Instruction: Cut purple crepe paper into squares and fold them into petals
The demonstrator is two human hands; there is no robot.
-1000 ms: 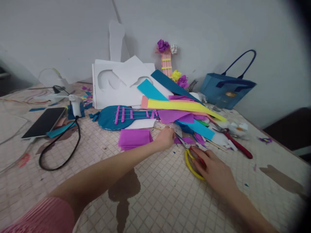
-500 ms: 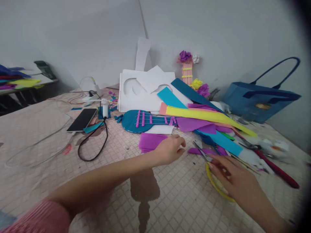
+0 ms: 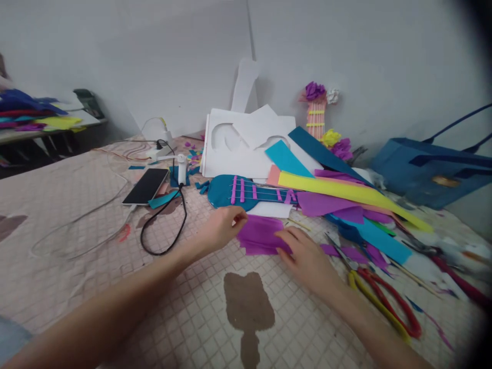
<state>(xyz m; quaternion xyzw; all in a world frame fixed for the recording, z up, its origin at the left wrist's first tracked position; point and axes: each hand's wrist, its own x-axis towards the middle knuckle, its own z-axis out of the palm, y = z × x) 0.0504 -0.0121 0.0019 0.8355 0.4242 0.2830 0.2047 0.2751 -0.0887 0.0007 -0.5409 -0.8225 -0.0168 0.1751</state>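
A folded purple paper sheet (image 3: 259, 234) lies on the table between my hands. My left hand (image 3: 225, 225) is at its upper left corner, fingers curled together; whether they pinch the paper is too small to tell. Over its right edge rests my right hand (image 3: 303, 253), thumb and fingers apart. Just behind is the blue paper guitar (image 3: 226, 191) with pink strips and thin strings. Scissors with red and yellow handles (image 3: 378, 292) lie on the table to the right of my right hand.
Yellow (image 3: 326, 187) and blue (image 3: 288, 158) paper strips pile up behind on the right, near red-handled pliers (image 3: 453, 274) and a blue bag (image 3: 430, 169). A phone (image 3: 147, 186) and a black cord loop (image 3: 141, 241) are at left. White cut-out sheets (image 3: 226, 159) stand at the back.
The scissors have been let go and lie on the table. My right hand has moved left to the purple sheet, and my left hand has moved to its left side. The view has shifted.
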